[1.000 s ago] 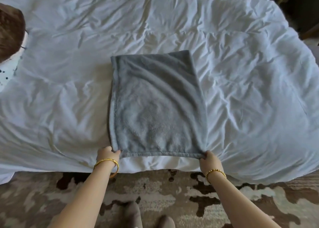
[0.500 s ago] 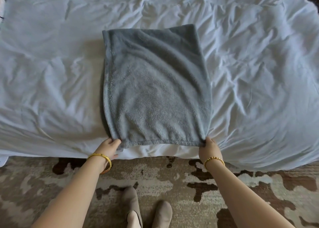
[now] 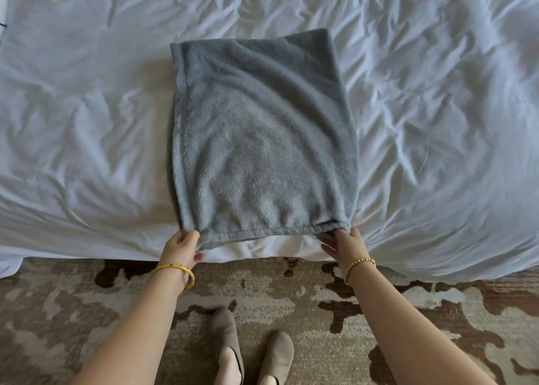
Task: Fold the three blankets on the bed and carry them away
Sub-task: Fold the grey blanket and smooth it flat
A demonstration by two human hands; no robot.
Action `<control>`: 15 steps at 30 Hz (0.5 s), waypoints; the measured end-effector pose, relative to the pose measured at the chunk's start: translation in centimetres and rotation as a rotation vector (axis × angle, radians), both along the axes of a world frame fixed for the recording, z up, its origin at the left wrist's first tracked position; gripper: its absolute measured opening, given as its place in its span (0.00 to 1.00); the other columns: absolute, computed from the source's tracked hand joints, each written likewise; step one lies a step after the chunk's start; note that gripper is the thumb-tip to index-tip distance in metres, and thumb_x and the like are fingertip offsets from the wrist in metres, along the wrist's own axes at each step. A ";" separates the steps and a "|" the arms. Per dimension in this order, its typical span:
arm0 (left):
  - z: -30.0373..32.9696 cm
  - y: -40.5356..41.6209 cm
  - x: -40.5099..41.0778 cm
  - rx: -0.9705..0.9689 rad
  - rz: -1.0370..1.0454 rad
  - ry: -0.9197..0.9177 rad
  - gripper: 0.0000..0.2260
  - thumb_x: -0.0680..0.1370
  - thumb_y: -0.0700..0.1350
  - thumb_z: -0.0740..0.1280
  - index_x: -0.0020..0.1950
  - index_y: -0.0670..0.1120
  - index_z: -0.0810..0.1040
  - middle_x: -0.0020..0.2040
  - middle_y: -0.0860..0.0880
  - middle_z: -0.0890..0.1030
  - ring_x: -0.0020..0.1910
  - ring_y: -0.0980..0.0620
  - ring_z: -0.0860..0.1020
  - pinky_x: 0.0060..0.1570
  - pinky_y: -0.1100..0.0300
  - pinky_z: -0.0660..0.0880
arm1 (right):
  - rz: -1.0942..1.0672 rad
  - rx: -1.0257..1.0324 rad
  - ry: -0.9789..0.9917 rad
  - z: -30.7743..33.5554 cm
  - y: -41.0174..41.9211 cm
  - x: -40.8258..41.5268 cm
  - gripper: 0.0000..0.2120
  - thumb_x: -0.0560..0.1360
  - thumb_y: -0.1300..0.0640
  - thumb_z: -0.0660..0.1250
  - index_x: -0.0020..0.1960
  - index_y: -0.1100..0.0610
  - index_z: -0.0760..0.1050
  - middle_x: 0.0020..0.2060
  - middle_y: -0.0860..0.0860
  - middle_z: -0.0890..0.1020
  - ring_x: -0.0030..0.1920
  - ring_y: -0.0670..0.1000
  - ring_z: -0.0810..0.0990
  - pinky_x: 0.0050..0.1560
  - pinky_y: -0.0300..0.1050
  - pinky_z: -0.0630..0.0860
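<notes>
A grey fleece blanket (image 3: 262, 133) lies folded into a tall rectangle on the white bed (image 3: 87, 107), its near hem at the bed's front edge. My left hand (image 3: 181, 246) pinches the near left corner, thumb on top and fingers underneath. My right hand (image 3: 344, 243) grips the near right corner, fingertips tucked under the hem. Both corners are lifted slightly off the sheet. No other blanket is in view.
The rumpled white duvet covers the whole bed and hangs over the front edge. A brown and beige patterned rug (image 3: 291, 291) lies below, with my two feet in grey shoes (image 3: 250, 352) on it close to the bed.
Both hands have kept hold of the near corners. The near hem has lifted a little, and my right hand's fingers have slipped further under the corner.
</notes>
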State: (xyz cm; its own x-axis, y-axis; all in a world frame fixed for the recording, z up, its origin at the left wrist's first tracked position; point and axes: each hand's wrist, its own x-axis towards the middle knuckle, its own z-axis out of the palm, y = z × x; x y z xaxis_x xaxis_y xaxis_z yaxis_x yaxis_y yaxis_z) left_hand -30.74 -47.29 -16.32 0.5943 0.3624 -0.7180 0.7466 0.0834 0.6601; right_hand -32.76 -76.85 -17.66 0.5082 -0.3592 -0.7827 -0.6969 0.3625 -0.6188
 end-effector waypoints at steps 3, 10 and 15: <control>0.5 -0.3 -0.5 0.029 0.026 -0.007 0.09 0.79 0.41 0.59 0.39 0.47 0.72 0.36 0.48 0.73 0.31 0.52 0.71 0.24 0.64 0.69 | -0.060 0.021 -0.003 0.7 0.1 -0.7 0.05 0.78 0.67 0.56 0.50 0.59 0.65 0.46 0.57 0.75 0.37 0.54 0.80 0.36 0.46 0.78; 9.8 -1.4 0.1 0.208 0.040 0.089 0.07 0.77 0.40 0.60 0.52 0.41 0.75 0.34 0.46 0.72 0.29 0.49 0.70 0.28 0.61 0.68 | -0.044 0.042 0.117 9.9 2.2 -2.7 0.06 0.78 0.67 0.55 0.49 0.61 0.70 0.35 0.58 0.76 0.32 0.53 0.76 0.25 0.40 0.74; 22.9 -3.6 2.6 0.209 0.112 0.017 0.10 0.76 0.40 0.62 0.55 0.38 0.75 0.38 0.42 0.77 0.30 0.45 0.72 0.25 0.64 0.75 | -0.039 0.013 0.062 21.4 2.5 -0.3 0.14 0.77 0.70 0.53 0.61 0.67 0.68 0.36 0.57 0.72 0.34 0.54 0.72 0.31 0.44 0.70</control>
State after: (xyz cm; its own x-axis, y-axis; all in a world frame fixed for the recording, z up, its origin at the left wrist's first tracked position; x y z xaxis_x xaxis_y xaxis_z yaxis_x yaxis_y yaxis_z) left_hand -28.17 -50.92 6.54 0.5303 0.5670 -0.6303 0.7518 0.0292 0.6588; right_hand -33.09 -74.36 3.73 0.4447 -0.3671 -0.8170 -0.7189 0.3979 -0.5700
